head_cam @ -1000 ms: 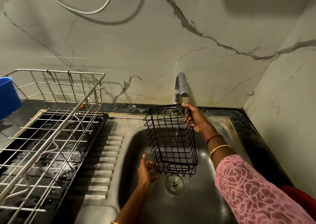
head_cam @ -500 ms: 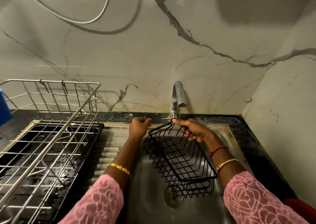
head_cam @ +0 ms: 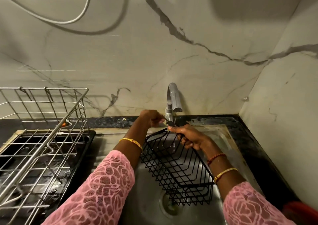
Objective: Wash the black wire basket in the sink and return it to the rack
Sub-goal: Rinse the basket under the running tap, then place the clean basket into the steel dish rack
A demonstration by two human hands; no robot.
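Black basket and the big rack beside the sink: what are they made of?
The black basket looks like thin metal wire with a matte black coating; no bare metal shows. The rack looks like bare steel or chromed wire: silvery, with bright glints.

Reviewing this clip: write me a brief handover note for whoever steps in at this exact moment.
Left hand: fingers curled at the tap handle.
Right hand: grips the rim of the black wire basket, held tilted over the sink under the tap.
Done: basket is at the sink; a thin stream runs from the spout.
Left: finish rinsing, then set the basket back in the wire rack at the left.
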